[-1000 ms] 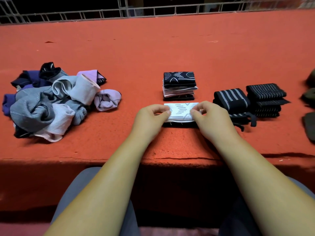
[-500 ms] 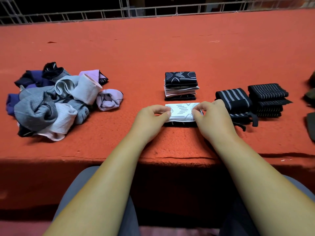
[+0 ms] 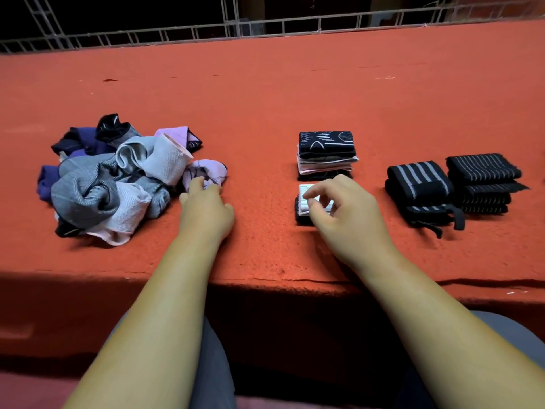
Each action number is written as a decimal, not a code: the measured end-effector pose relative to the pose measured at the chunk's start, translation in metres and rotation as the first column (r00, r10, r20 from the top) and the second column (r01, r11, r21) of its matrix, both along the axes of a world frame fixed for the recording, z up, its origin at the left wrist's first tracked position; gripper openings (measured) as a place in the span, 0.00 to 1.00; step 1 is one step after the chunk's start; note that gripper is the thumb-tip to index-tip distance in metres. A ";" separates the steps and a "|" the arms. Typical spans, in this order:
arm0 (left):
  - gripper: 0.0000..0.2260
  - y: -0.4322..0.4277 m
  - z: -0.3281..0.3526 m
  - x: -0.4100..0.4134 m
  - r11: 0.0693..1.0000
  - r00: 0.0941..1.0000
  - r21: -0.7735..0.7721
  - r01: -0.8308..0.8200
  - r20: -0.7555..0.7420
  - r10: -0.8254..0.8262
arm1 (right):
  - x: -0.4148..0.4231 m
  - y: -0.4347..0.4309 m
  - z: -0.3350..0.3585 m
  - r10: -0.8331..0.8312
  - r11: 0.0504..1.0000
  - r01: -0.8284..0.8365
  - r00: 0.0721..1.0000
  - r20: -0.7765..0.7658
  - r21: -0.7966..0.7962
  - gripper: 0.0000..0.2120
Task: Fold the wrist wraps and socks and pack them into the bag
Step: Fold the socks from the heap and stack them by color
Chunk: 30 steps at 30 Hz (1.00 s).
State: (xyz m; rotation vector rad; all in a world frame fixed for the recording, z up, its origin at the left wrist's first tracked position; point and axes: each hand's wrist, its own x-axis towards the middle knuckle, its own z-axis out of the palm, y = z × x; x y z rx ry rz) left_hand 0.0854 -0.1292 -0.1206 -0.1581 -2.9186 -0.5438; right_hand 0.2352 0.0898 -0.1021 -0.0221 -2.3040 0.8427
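**Head view, 1 camera**

- Item 1: red cloth table (image 3: 265,98). It serves as a work surface, with stock sorted left to right by stage.
- Item 2: loose sock pile (image 3: 112,184), at the left. Grey, purple, pink and black pieces lie tangled and unfolded; this is judged to be the supply awaiting folding.
- Item 3: lilac sock (image 3: 208,172), on the pile's right edge, nearest the person, so it is the easiest next pick.
- Item 4: left hand (image 3: 206,208). It reaches to the lilac sock with fingertips touching it. Only the back of the hand shows, so whether it grips cannot be told.
- Item 5: folded white sock (image 3: 303,199), patterned, lying on a dark piece just in front of item 7.
- Item 6: right hand (image 3: 345,214). Curled fingers and thumb pinch the folded white sock, probably to keep the fold from springing open.
- Item 7: finished sock stack (image 3: 326,154), at the centre. Several flat folds sit squared up, with a black patterned one on top.
- Item 8: striped wrist-wrap bundle (image 3: 418,187), right of centre, with loose strap ends trailing forward.
- Item 9: pinstriped wrist-wrap stack (image 3: 483,181), just beside item 8 and neatly layered.
- Item 10: bag, not in view. Packing is judged not yet begun.
- Item 11: railing (image 3: 265,25), behind the table.
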 end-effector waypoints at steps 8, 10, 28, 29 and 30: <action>0.22 -0.016 -0.001 -0.011 0.993 0.991 0.041 0.108 -0.081 -0.105 | -0.003 -0.014 -0.005 0.110 0.994 -0.110 0.993 0.043 -0.010 0.08; 0.15 -0.014 0.008 -0.004 0.965 0.979 0.211 0.153 -0.164 -0.119 | -0.002 -0.014 -0.005 0.124 0.992 -0.124 0.991 0.043 -0.008 0.07; 0.16 0.001 0.026 0.053 0.167 0.872 0.985 0.043 0.044 -0.487 | 0.000 -0.023 0.002 0.153 0.864 -0.116 0.988 0.035 -0.491 0.13; 0.15 0.001 0.027 0.054 0.212 0.875 0.975 0.061 0.050 -0.482 | 0.000 -0.023 0.003 0.159 0.872 -0.123 0.987 0.037 -0.473 0.12; 0.15 0.002 0.027 0.055 0.281 0.887 0.955 0.097 0.045 -0.459 | 0.000 -0.022 0.003 0.155 0.888 -0.120 0.987 0.043 -0.444 0.10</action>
